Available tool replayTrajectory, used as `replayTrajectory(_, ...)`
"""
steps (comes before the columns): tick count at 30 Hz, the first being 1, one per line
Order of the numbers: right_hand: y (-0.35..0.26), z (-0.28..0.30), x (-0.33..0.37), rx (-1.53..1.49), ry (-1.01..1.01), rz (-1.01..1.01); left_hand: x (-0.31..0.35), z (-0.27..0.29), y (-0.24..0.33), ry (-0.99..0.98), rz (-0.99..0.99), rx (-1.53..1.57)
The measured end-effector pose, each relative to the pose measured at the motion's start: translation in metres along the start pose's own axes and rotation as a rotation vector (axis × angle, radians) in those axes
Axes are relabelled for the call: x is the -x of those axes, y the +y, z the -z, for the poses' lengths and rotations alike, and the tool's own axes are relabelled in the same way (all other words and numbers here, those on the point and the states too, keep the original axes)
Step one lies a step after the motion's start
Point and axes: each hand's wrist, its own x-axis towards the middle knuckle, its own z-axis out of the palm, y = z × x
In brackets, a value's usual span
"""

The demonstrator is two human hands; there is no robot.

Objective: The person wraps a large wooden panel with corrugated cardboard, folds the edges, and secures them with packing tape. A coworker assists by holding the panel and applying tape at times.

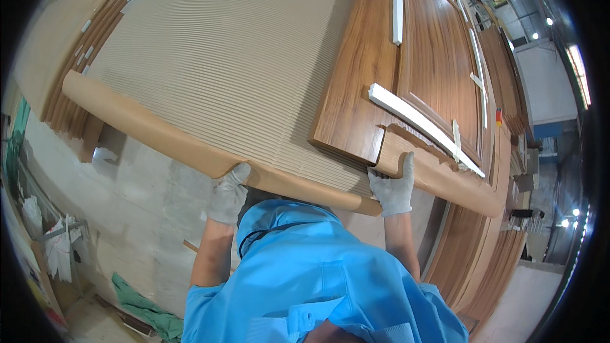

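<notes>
Head view, corrugated sheet: the large tan cardboard [216, 76] lay ribbed side up across the upper middle, reaching toward the person; its near edge was turned up, showing a smooth brown rim [146, 126].
Left hand: the pale-gloved left hand [229, 195] was at that upturned rim, left of the person's middle, its fingers bent over the top and grasping the cardboard.
Right hand: the pale-gloved right hand [394, 189] touched the cardboard between the rim's right end and a torn brown flap [448, 178], just beside the panel's near corner; one digit pointed up along the flap. The other fingers were partly hidden, so whether they grasped or merely pressed could not be told.
Wood-grain panel: the brown panel [352, 98] lay on the right part of the corrugated sheet, its near end close to the right hand.
White strips: a white strip [422, 128] lay slantwise across the panel's near end; another [397, 9] ran lengthwise farther up, with pale tape across it.
Left side: a stack of brown boards [63, 44] stood beyond the rim's left end.
Right side: more brown boards [460, 260] lay stacked below the flap.
Lower left: a green cloth [146, 311] lay on the grey floor [152, 206].
Clothing: the person wore a blue shirt [305, 279].
</notes>
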Motion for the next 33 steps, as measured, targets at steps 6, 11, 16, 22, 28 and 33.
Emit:
replayTrajectory(6, 0.000, 0.002, -0.003, -0.054, 0.036, 0.005, 0.004, -0.011, 0.011, 0.039, 0.002, -0.094)
replayTrajectory(11, -0.001, 0.000, -0.001, -0.022, -0.003, -0.008, 0.006, -0.020, 0.019, 0.035, 0.007, -0.096)
replayTrajectory(16, -0.005, -0.001, 0.001, -0.043, -0.003, -0.030, 0.002, -0.017, 0.019, -0.039, -0.071, -0.087)
replayTrajectory(22, -0.008, 0.000, 0.001, -0.021, -0.009, -0.044, 0.000, -0.012, 0.021, 0.051, -0.011, -0.089)
replayTrajectory(28, -0.007, 0.000, 0.001, 0.010, 0.002, -0.020, 0.004, -0.024, 0.031, 0.064, 0.028, -0.046)
replayTrajectory(33, -0.005, 0.003, -0.001, 0.051, -0.043, 0.000, 0.009, -0.029, 0.032, 0.072, 0.011, -0.060)
